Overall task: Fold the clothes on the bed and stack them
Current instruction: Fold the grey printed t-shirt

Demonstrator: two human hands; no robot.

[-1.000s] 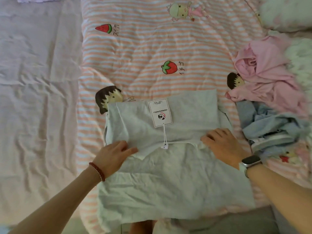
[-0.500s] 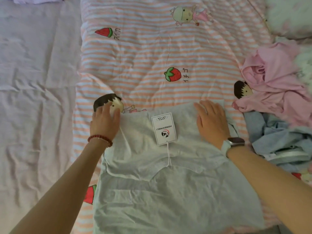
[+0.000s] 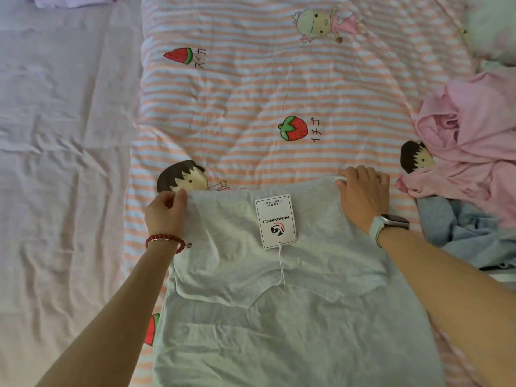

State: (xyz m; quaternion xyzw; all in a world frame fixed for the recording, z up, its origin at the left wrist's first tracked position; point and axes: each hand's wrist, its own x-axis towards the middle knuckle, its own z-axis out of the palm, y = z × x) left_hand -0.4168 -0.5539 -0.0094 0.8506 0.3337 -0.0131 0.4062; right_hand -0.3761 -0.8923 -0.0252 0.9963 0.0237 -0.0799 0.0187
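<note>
Nearest the camera, the pale grey, soft cotton garment [image 3: 293, 331] lies flat across the striped quilt, its lower half creased, its upper part already doubled toward the viewer so that a curved edge shows across the middle. A white card swing tag [image 3: 276, 220] on a thin string rests on top of that folded layer. Just beyond, at the far fold line, the left hand [image 3: 165, 212] pinches the left corner between thumb and curled fingers, and the right hand [image 3: 363, 195] curls its fingers over the right corner, gripping the edge; holding both corners probably keeps the fold square for the next turn. A red bead bracelet [image 3: 164, 241] and a pale-strapped smartwatch [image 3: 391, 223] sit on the wrists. To the right wait a crumpled blue-grey garment [image 3: 460, 236] and, farther, a rumpled pink one [image 3: 469, 152], unfolded. Beneath everything spreads the bed's pink-and-white striped cartoon quilt [image 3: 265, 88].
</note>
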